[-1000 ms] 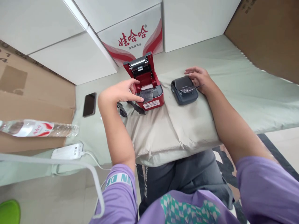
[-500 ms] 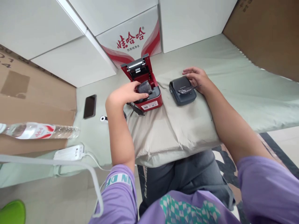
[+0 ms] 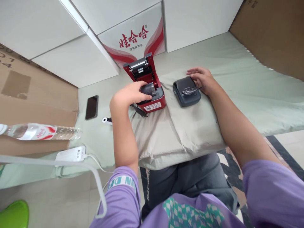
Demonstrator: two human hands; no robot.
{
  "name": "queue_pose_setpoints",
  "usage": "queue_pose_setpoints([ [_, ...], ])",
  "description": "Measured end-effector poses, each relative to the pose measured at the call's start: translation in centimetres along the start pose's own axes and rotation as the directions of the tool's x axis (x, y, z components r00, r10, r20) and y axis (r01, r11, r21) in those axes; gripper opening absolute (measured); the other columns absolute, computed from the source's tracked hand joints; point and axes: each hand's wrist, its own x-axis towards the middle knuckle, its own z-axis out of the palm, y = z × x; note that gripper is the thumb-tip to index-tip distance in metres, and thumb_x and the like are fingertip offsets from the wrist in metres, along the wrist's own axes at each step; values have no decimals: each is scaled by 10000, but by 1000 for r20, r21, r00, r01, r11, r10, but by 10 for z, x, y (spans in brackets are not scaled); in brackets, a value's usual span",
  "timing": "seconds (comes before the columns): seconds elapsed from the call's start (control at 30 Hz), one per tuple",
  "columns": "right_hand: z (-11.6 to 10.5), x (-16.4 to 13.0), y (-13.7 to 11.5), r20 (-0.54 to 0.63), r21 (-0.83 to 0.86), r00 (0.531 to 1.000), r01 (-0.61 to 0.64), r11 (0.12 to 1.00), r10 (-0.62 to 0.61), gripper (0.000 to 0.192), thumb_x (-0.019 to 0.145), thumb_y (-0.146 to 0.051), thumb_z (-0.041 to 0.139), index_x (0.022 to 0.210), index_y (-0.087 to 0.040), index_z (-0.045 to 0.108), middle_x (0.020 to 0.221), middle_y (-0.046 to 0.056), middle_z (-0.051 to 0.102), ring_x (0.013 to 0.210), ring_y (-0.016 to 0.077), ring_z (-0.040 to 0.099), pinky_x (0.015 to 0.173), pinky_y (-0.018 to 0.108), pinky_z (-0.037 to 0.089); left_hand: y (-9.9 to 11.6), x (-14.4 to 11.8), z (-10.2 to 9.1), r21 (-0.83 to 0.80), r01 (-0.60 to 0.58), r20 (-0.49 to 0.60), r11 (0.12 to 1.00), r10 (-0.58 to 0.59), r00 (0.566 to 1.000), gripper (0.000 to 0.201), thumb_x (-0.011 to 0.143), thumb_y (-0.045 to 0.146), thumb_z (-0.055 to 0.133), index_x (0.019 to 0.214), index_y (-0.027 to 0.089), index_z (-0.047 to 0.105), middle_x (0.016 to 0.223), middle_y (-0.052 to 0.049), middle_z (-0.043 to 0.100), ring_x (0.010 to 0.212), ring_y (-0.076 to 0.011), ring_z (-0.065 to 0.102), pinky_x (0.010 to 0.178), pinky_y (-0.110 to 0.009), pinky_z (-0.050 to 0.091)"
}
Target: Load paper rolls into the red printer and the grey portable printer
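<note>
My left hand (image 3: pixel 133 94) is closed around a dark roll (image 3: pixel 149 90) with a shiny clear-looking wrap, just over the front of a red label printer (image 3: pixel 155 106). The printer's hinged lid (image 3: pixel 140 66) stands up, showing a roller inside. Part of the roll is covered by my fingers, and I cannot tell whether it rests on the printer. My right hand (image 3: pixel 203 79) lies with stretched fingers against the right side of a dark blue-grey portable printer (image 3: pixel 187 99). A dark strip with white print (image 3: pixel 190 91) sticks out across that printer's top.
A black phone (image 3: pixel 91 107) and a small white-ended roll (image 3: pixel 104 120) lie on the cloth-covered surface (image 3: pixel 166 136) at left. Further left are a water bottle (image 3: pixel 39 132) and a white power bank (image 3: pixel 71 154) with a cable. Cartons (image 3: pixel 142 41) stand behind; a large brown carton (image 3: pixel 273 38) is at right.
The view has shifted slightly. Both hands stay by the same printers, and the dark roll remains in my left hand at the open red printer.
</note>
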Motion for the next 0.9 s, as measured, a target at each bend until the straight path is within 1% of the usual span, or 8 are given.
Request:
queue_pose_setpoints([
  [0.2,-2,0,1,7,16,1000,-8,1000,8,233,713,-294,781,928,-253,700,1051,52,721,1048,247,695,875,404,647,-5,3,0,34,-74,38,997,72,997,684,817,491,672,1471,331,547,1386,-10,675,1146,-262,682,916,-299,536],
  [0.3,-2,1,1,12,37,1000,-8,999,7,253,697,-279,787,936,-254,711,1059,47,725,1049,238,693,901,393,640,-5,4,0,46,-101,52,994,99,994,662,834,465,648,1474,329,548,1415,-8,659,1204,-266,658,981,-309,521],
  [0.37,-2,1,1,11,21,1000,2,1000,-3,252,702,-289,793,936,-256,707,1073,52,724,1072,251,687,906,407,640,-4,4,0,38,-101,54,994,99,994,644,837,433,641,1467,334,554,1408,-2,663,1204,-261,657,983,-307,522],
  [0.5,-1,-1,0,9,-13,1000,7,1000,-7,256,718,-310,788,954,-260,701,1098,64,718,1113,280,677,917,444,639,-2,3,-1,8,-69,37,998,69,997,610,819,430,668,1417,336,594,1351,5,689,1125,-253,683,905,-289,545],
  [0.67,-1,-2,-2,13,0,1000,-2,1000,2,263,709,-293,782,958,-261,702,1106,68,719,1120,282,676,946,452,625,-3,2,-2,-26,-58,20,998,59,998,615,798,447,695,1389,306,601,1268,-13,716,1010,-238,704,798,-281,549],
  [0.8,0,-4,-4,10,1,1000,-3,1000,3,276,698,-310,789,958,-274,701,1094,58,723,1130,289,671,947,467,623,-5,1,-4,-1,-53,-66,999,53,996,469,808,472,679,1232,271,678,1124,-30,746,960,-240,699,778,-290,535],
  [0.9,1,-4,-6,4,-13,1000,-12,1000,12,282,700,-329,791,961,-280,693,1082,56,721,1132,294,668,931,473,627,-5,0,-5,-26,-22,-149,999,18,989,437,868,546,605,1186,260,696,1024,-41,754,930,-237,695,786,-302,531],
])
